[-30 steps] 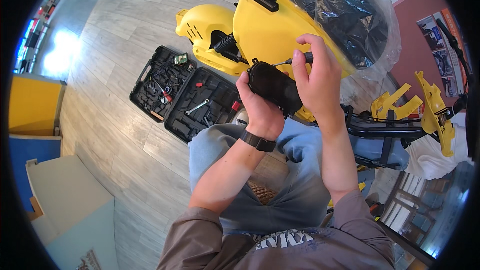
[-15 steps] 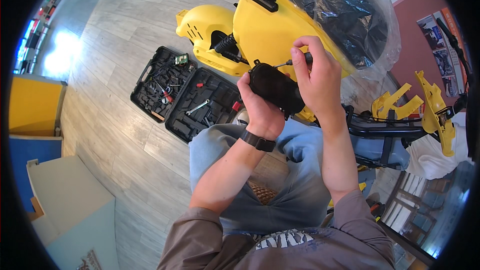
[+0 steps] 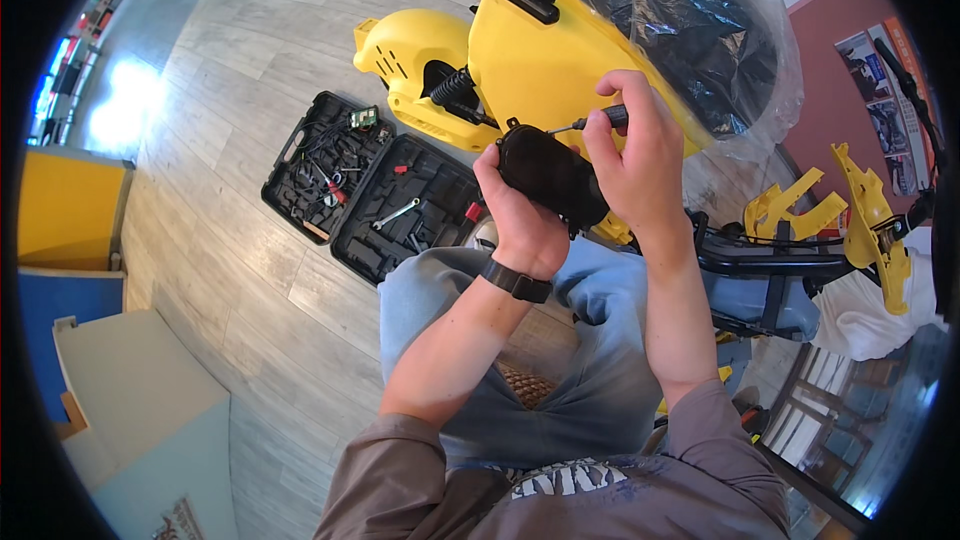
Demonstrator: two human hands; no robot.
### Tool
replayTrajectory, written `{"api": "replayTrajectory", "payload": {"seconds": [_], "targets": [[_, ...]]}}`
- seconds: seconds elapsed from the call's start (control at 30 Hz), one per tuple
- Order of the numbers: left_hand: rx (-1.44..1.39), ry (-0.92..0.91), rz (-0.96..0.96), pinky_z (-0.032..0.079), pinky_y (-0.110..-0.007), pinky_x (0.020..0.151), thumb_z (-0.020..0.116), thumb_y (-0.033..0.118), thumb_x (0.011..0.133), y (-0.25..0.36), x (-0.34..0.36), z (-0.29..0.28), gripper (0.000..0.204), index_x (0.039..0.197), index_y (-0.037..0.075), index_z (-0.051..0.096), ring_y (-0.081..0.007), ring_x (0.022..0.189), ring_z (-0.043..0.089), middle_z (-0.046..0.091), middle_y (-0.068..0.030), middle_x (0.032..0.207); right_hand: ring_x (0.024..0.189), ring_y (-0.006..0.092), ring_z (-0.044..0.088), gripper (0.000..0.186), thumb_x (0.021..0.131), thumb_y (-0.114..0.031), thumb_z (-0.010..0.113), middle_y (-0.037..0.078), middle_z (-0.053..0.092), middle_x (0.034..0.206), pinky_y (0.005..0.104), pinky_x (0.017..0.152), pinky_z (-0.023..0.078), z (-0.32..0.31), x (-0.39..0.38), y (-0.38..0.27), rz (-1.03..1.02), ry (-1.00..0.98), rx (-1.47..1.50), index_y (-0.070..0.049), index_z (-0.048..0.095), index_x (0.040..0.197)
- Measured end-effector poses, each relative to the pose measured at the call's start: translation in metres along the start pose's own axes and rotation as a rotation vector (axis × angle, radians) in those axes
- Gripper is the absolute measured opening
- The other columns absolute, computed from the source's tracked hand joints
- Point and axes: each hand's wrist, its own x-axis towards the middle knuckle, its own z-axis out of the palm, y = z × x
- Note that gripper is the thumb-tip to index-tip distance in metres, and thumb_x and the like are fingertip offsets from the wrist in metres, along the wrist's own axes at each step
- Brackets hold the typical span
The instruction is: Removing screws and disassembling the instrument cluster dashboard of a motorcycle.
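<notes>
My left hand (image 3: 525, 232) is closed around a black rounded casing (image 3: 548, 178), held tilted above my knees. My right hand (image 3: 648, 180) has a small screwdriver (image 3: 616, 117) with a dark handle and a thin metal shaft. The thumb lies by the handle, while the index finger is bent and raised off it. The shaft points left, and its tip meets the casing's far edge near a small tab. Any screw there is too small to make out.
An open black tool case (image 3: 335, 185) with tools and cables lies on the floor to the left. Ahead stands a large yellow body panel (image 3: 545, 65) beside a plastic-wrapped black part (image 3: 690, 30). At right are a black tubular frame (image 3: 770, 262) and yellow brackets (image 3: 790, 205).
My right thumb and index finger have shifted slightly on the screwdriver, with the thumb a little lower and more of the handle showing. The casing and my left hand stay put.
</notes>
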Motion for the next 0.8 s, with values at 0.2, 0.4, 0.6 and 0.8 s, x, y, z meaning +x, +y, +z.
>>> {"api": "replayTrajectory", "payload": {"seconds": [0.2, 0.4, 0.6, 0.8], "targets": [[0.020, 0.000, 0.017, 0.054, -0.041, 0.090, 0.038, 0.058, 0.098, 0.0001, 0.0010, -0.0026, 0.057, 0.113, 0.010, 0.065, -0.0267, 0.099, 0.069, 0.072, -0.0080, 0.104, 0.068, 0.0327, 0.064, 0.016, 0.096, -0.018, 0.067, 0.010, 0.065, 0.078, 0.0439, 0.066, 0.048, -0.0030, 0.0010, -0.0019, 0.033, -0.034, -0.035, -0.006, 0.057, 0.098], [0.030, -0.009, -0.029, 0.054, -0.042, 0.090, 0.039, 0.060, 0.096, 0.0013, -0.0015, -0.0022, 0.059, 0.114, 0.010, 0.065, -0.0272, 0.100, 0.069, 0.072, -0.0086, 0.104, 0.068, 0.0333, 0.066, 0.013, 0.098, -0.014, 0.065, 0.012, 0.065, 0.076, 0.0450, 0.063, 0.049, -0.0050, 0.0040, -0.0028, 0.109, -0.042, 0.054, -0.005, 0.056, 0.098], [-0.006, -0.005, -0.029, 0.055, -0.042, 0.090, 0.038, 0.059, 0.096, 0.0011, -0.0013, -0.0029, 0.059, 0.113, 0.010, 0.065, -0.0274, 0.100, 0.069, 0.072, -0.0100, 0.104, 0.073, 0.0362, 0.067, 0.018, 0.095, -0.011, 0.067, 0.015, 0.066, 0.085, 0.0463, 0.065, 0.051, -0.0056, 0.0033, -0.0010, 0.096, -0.036, 0.047, -0.005, 0.053, 0.104], [0.001, -0.010, -0.044, 0.055, -0.042, 0.091, 0.039, 0.059, 0.096, 0.0002, -0.0032, -0.0023, 0.059, 0.113, 0.010, 0.065, -0.0275, 0.100, 0.069, 0.072, -0.0105, 0.105, 0.072, 0.0354, 0.067, 0.022, 0.092, -0.008, 0.068, 0.015, 0.066, 0.089, 0.0447, 0.065, 0.051, -0.0074, 0.0041, -0.0029, 0.132, -0.043, 0.073, -0.004, 0.052, 0.107]]}}
